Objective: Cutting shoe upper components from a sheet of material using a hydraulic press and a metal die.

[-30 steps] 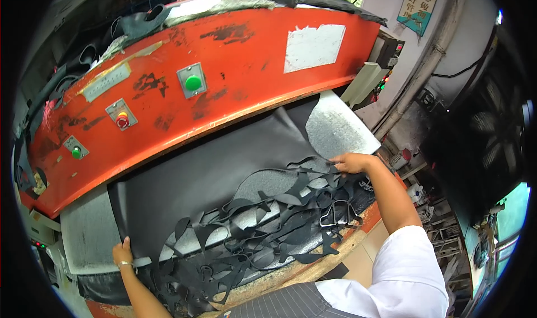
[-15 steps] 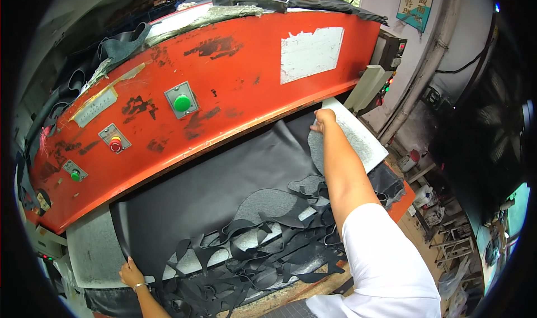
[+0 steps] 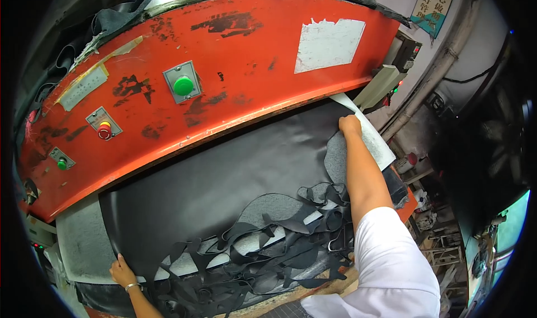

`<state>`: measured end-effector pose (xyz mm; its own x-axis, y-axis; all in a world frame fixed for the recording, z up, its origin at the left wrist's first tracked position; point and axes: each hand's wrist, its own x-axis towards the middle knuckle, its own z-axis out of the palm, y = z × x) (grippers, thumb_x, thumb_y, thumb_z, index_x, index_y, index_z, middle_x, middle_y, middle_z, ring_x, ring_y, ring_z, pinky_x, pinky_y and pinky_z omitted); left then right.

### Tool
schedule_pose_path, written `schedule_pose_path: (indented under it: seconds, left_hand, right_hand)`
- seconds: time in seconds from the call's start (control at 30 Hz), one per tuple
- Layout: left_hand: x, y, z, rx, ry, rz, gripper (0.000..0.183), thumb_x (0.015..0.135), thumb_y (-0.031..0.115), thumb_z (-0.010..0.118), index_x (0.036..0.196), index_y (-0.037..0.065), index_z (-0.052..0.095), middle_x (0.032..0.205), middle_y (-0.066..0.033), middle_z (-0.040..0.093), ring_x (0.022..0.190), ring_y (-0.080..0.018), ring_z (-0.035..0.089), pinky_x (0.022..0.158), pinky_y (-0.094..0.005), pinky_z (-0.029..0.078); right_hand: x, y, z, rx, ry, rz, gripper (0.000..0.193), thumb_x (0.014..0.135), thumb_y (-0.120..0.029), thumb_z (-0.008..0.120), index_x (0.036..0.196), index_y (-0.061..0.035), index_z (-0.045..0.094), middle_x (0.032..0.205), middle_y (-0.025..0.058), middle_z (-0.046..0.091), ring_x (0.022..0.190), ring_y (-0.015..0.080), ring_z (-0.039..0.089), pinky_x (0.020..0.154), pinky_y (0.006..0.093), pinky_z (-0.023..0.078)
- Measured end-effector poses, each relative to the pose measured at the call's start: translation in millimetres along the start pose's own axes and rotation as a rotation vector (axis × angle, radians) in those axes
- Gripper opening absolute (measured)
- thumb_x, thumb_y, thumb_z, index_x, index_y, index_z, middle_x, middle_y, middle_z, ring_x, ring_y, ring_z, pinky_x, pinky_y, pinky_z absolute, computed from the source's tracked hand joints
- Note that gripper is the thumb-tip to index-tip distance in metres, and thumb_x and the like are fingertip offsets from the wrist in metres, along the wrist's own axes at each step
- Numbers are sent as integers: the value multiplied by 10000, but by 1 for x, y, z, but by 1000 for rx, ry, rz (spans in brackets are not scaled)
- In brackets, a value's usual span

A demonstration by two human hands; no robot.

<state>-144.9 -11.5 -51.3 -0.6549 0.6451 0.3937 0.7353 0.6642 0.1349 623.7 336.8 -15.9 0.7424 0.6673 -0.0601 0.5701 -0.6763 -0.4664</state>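
Head view: the left grip (image 3: 122, 273) pinches a black sheet (image 3: 218, 178) well out from the press (image 3: 257, 55), the right grip (image 3: 351, 126) clutching its edge nearer; scraps (image 3: 293, 250) tangle before the press.

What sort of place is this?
Probably a workshop cutting leather or similar sheet material: a large red machine with green push buttons, a smooth black sheet spread at its front, and dark, curved offcuts tangled along the near edge.
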Motion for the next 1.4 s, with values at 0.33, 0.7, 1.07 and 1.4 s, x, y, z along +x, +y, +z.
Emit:
schedule_pose_path:
  seconds: [0.33,0.7,1.07,1.4]
  left_hand:
    - [8,9,8,1,-31,-2,486,941,431,523,747,-1,634,815,-149,641,807,-354,559,740,-470,424]
    - [12,-4,-19,72,75,61,580,856,396,624,1339,99,501,1314,-163,543,1160,-369,520,968,-471,401]
    - [-134,193,-88,-64,-704,763,760,817,679,500,1481,375,286,1602,-90,76,1447,-435,-7,1023,-762,12]
    - [-88,192,-49,-601,-617,1005,621,930,515,471,1425,144,417,1507,-132,343,1416,-285,277,1155,-481,174]
  right_hand:
    - [-150,25,8,-202,-153,-1398,489,886,-404,580,1291,-132,550,1403,132,467,1331,315,390,1100,516,283]
    - [-241,139,-130,-32,-336,-1292,420,813,-323,689,1130,-58,616,1096,108,620,1013,311,554,867,434,431]
    - [-265,158,-161,-478,-607,-1154,505,762,-301,738,1220,-134,604,1122,119,629,1107,308,547,943,419,402]
    - [-365,-99,-183,-385,-290,-1790,394,813,-257,701,1158,-90,610,1018,115,635,1004,298,586,890,408,457]
